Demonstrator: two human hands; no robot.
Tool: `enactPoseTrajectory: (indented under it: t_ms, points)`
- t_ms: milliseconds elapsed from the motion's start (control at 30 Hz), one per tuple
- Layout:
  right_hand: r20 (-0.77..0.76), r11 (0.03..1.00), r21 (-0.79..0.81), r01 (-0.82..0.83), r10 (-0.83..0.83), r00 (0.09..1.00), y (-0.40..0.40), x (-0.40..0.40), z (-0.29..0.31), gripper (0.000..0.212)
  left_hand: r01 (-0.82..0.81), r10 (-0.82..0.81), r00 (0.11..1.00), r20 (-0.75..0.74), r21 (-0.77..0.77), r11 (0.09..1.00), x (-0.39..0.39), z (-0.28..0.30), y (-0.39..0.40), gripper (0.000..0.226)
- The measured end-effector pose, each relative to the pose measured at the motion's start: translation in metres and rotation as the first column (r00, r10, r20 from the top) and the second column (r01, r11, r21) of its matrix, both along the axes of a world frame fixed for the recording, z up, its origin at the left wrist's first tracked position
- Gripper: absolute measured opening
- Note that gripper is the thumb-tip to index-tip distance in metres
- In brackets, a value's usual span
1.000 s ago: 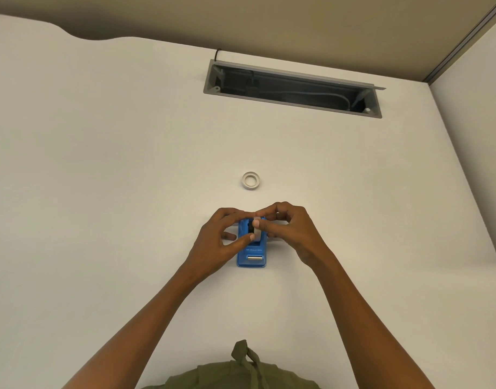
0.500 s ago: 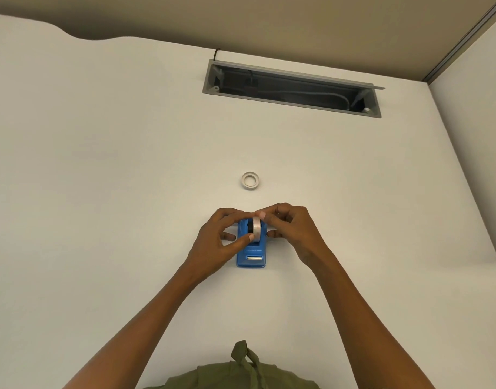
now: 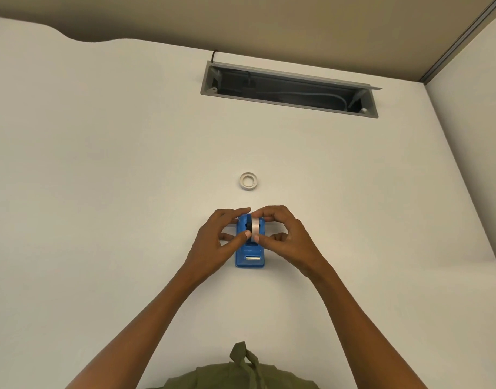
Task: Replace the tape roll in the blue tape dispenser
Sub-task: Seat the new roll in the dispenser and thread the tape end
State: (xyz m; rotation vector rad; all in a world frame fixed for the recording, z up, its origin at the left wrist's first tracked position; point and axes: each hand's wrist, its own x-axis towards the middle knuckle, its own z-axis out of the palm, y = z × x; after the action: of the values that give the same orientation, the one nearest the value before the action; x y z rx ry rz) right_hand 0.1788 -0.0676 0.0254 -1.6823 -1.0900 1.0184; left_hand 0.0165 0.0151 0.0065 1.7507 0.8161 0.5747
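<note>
The blue tape dispenser stands on the white table, its cutter end toward me. A white tape roll on a black hub stands upright in the dispenser's cradle. My left hand pinches the roll from the left with thumb and forefinger. From the right, my right hand pinches the same roll. A second, flat white tape roll lies on the table a little beyond the dispenser, untouched.
A grey open cable tray is sunk into the table at the back. A white partition rises at the right edge. Olive-green clothing shows at the bottom.
The roll has turned upright between my fingers and sits more squarely in the cradle. Both hands have stayed at the dispenser, shifting only slightly.
</note>
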Motion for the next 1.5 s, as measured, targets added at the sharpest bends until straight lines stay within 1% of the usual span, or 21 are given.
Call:
enactPoseTrajectory:
  t_ms: [100, 200, 267, 367, 567, 667, 800, 933, 1000, 1100, 1167, 1367, 1500]
  points:
    - [-0.004, 0.999, -0.009, 0.038, -0.038, 0.999, 0.003, -0.001, -0.001, 0.034, 0.010, -0.010, 1.000, -0.002, 0.028, 1.000, -0.001, -0.001, 0.000, 0.047]
    - [-0.025, 0.998, -0.018, 0.065, -0.066, 0.998, 0.006, -0.001, -0.002, 0.033, 0.018, -0.018, 1.000, 0.011, 0.005, 1.000, -0.002, -0.002, -0.001, 0.041]
    - [-0.036, 0.997, -0.026, 0.076, -0.077, 0.996, 0.007, -0.001, -0.003, 0.031, 0.029, -0.029, 1.000, 0.009, -0.015, 0.999, -0.003, -0.002, 0.000, 0.044]
    - [-0.064, 0.995, -0.035, 0.096, -0.098, 0.993, 0.008, 0.001, -0.003, 0.029, 0.038, -0.038, 0.999, -0.007, 0.004, 0.999, -0.003, -0.003, 0.001, 0.050]
    - [-0.136, 0.989, -0.064, 0.133, -0.140, 0.981, 0.013, 0.002, -0.001, 0.020, 0.029, -0.029, 0.999, -0.015, 0.025, 0.999, -0.001, -0.005, 0.002, 0.049]
    - [-0.155, 0.985, -0.087, 0.151, -0.163, 0.974, 0.015, 0.002, 0.000, 0.015, 0.021, -0.021, 1.000, -0.009, 0.019, 1.000, -0.001, -0.005, 0.001, 0.053]
    - [-0.179, 0.980, -0.105, 0.172, -0.189, 0.966, 0.018, 0.000, 0.003, 0.008, 0.006, -0.006, 1.000, 0.004, 0.011, 1.000, 0.000, -0.005, 0.000, 0.042]
    - [-0.191, 0.980, -0.121, 0.155, -0.177, 0.966, 0.016, 0.002, 0.006, 0.012, 0.003, -0.003, 1.000, -0.005, 0.001, 1.000, 0.000, -0.006, 0.002, 0.041]
    - [-0.159, 0.989, -0.111, 0.093, -0.111, 0.981, 0.013, 0.005, 0.008, 0.018, 0.006, -0.006, 1.000, -0.009, 0.000, 1.000, 0.000, -0.004, 0.002, 0.040]
    - [-0.008, 0.994, -0.110, -0.010, 0.009, 1.000, 0.011, 0.009, 0.010, 0.036, 0.006, -0.005, 1.000, -0.019, 0.007, 1.000, 0.000, -0.005, 0.002, 0.041]
    - [0.024, 0.993, -0.116, -0.025, 0.028, 0.999, 0.010, 0.010, 0.010, 0.040, 0.006, -0.006, 1.000, -0.027, 0.010, 1.000, 0.000, -0.006, 0.002, 0.042]
    - [0.054, 0.996, -0.085, 0.027, -0.023, 0.998, 0.013, 0.005, 0.010, 0.028, 0.005, -0.005, 0.999, -0.035, -0.001, 1.000, 0.000, -0.007, 0.002, 0.040]
    - [0.069, 0.995, -0.088, 0.041, -0.035, 0.997, 0.016, 0.004, 0.011, 0.025, 0.002, -0.002, 1.000, -0.030, -0.007, 1.000, 0.000, -0.006, 0.002, 0.039]
